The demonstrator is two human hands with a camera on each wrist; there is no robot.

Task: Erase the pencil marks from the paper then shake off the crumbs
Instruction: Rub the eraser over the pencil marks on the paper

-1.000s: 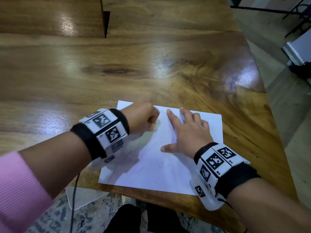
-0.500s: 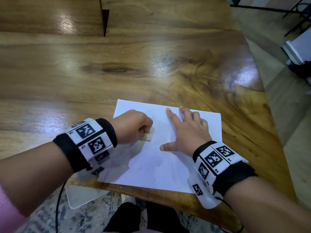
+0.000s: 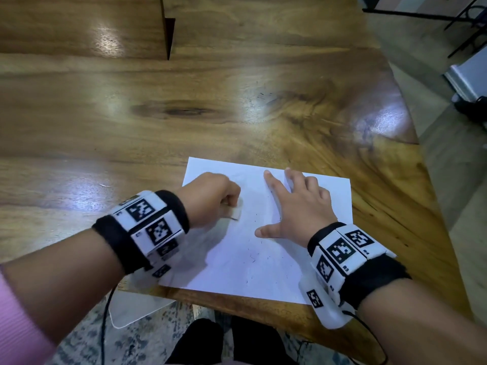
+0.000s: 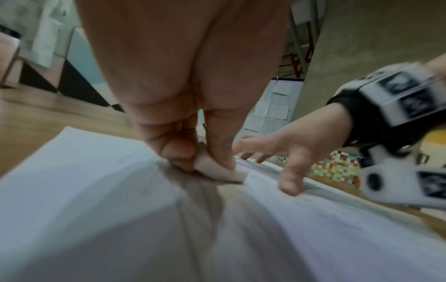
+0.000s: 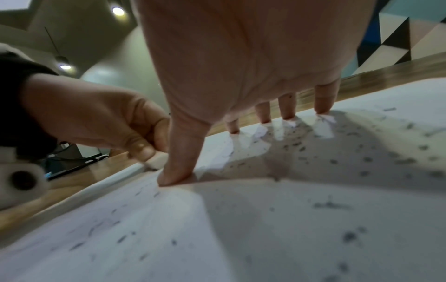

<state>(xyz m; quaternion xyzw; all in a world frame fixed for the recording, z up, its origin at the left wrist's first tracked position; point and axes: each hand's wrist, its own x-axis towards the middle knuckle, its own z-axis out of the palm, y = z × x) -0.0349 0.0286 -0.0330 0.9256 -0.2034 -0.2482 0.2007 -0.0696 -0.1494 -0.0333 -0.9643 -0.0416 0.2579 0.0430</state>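
Paper (image 3: 266, 233) lies flat near the front edge of the wooden bench (image 3: 184, 114), slightly skewed.

My left hand (image 3: 210, 198) sits over the paper's left half, fingers curled into a fist-like grip. It pinches a small white eraser (image 3: 236, 214) between thumb and fingers. In the left wrist view the eraser (image 4: 217, 169) touches the sheet, its lower edge on the paper (image 4: 96, 190). That view is blurred.

My right hand (image 3: 295, 209) lies on the paper's right half, grip spread, fingers straight and fanned. In the right wrist view the thumb and four fingertips (image 5: 322, 108) press down on the sheet (image 5: 265, 229); the palm (image 5: 241, 57) arches above it.

Dark crumbs (image 5: 296, 145) lie scattered on the paper, thick under the right palm and toward the near edge. In the head view they read as small dark flecks (image 3: 253, 259) mid-sheet. More flecks (image 3: 263, 96) lie on the bare bench farther back.

I cannot tell whether faint pencil lines are left among the crumbs.

Both wrists carry marker-tagged bands (image 3: 147, 222).
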